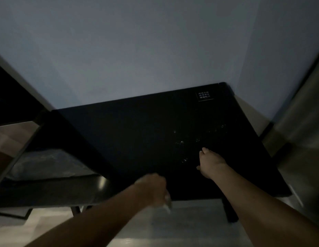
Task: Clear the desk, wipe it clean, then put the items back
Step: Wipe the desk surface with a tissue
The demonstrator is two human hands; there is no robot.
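Dim, bluish light — the black desk (137, 139) nearly featureless (faint glints only), edges bowed, motion-blurred.

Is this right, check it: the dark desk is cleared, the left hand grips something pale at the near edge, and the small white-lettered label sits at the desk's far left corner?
Not quite. The head view shows the label at the far right corner of the desk, not the far left. The rest stands: the desk top is bare apart from faint specks, and the left hand is closed on something pale and blurred at the near edge.
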